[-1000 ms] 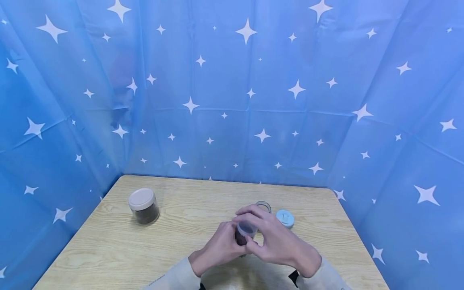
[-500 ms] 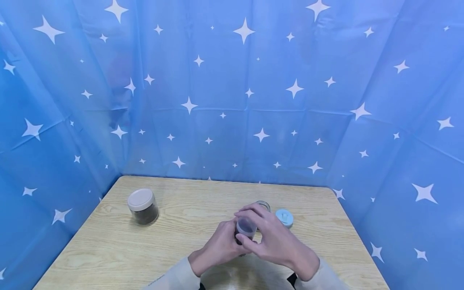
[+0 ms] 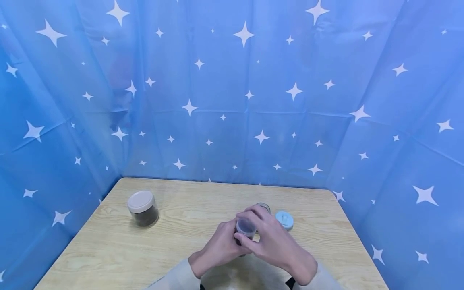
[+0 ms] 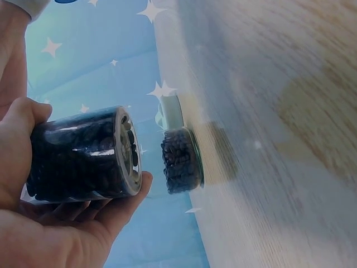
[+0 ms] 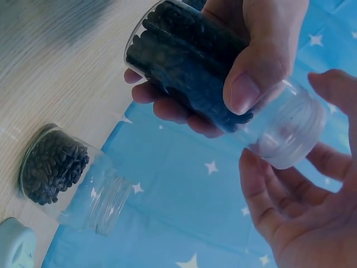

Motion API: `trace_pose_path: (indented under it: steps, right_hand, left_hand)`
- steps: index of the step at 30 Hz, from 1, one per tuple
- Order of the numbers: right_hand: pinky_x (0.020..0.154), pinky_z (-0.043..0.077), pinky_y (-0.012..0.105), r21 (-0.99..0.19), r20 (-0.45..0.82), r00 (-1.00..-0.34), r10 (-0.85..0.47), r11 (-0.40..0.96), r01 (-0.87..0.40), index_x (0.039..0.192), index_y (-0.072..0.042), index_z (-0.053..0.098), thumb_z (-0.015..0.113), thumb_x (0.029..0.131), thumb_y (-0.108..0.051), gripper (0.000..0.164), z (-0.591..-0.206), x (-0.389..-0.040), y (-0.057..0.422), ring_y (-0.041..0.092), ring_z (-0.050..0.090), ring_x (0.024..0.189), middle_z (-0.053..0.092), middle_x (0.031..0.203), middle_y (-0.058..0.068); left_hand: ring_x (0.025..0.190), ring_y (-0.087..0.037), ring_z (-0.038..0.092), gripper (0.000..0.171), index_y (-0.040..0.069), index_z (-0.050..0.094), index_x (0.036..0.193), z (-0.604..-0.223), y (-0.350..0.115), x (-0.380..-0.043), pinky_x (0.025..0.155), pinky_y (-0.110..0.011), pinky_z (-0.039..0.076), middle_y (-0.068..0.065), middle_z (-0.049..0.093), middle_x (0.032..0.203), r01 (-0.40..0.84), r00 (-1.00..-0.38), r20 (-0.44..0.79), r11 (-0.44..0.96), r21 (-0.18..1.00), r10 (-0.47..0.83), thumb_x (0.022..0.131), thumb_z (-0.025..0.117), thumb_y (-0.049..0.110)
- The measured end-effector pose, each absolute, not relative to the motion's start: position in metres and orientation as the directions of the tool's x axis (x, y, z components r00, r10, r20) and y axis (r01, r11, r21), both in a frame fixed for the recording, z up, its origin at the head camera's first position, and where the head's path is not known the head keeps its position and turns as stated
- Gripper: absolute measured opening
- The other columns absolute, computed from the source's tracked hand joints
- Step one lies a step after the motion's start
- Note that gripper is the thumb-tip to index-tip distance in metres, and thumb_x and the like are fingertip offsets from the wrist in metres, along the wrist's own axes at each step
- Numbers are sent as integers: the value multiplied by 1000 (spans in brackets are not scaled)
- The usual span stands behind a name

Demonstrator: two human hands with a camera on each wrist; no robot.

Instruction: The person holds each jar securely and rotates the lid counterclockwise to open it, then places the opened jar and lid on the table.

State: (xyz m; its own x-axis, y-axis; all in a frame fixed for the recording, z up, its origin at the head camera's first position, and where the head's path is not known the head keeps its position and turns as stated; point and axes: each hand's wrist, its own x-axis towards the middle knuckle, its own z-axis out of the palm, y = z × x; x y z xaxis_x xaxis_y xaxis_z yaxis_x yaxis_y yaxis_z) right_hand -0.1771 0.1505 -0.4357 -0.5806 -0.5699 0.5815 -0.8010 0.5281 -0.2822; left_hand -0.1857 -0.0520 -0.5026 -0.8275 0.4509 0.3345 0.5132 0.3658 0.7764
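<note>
A clear jar (image 4: 81,156) packed with small dark oval seeds is gripped by my left hand (image 3: 221,243), which wraps its side. The left wrist view shows the jar's base held off the table. My right hand (image 3: 277,245) arches over the top, its thumb and fingers curved round a translucent lid (image 5: 295,134). In the right wrist view the right fingertips (image 5: 251,162) lie right at the lid's rim, with the thumb at its far side. Behind the right hand stands a second glass jar (image 5: 56,167), uncapped and partly filled with similar seeds.
Beside the second jar lies a light blue lid (image 3: 284,220). A wide jar (image 3: 146,215) with a pale lid and dark contents stands at the left of the wooden table (image 3: 181,225). A blue curtain (image 3: 217,88) with white stars encloses the back and sides.
My right thumb has shifted leftward along the front of the jar's top, and the right hand has turned slightly. The left hand keeps its grip on the jar in the same place.
</note>
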Motion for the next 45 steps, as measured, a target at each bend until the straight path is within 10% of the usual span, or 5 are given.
trace_pose_path:
  steps: [15,45]
  right_hand:
    - [94,68,33,-302,552,-564,-614,482,-822,137,-15,79,91,100,-15,38,-433,-181,155,15,76,116,76,131,-2]
    - [111,64,37,-347,452,-414,-790,272,-898,148,-17,75,76,98,4,55,-421,-191,165,18,72,136,73,149,0]
  left_hand:
    - [87,4,67,39,15,72,126,-502,-51,-187,81,-20,60,2,79,108,469,-835,286,338,816,469,91,89,10]
    - [87,5,65,43,19,72,128,-504,-52,-185,78,-18,57,4,79,107,512,-822,325,357,781,468,89,88,13]
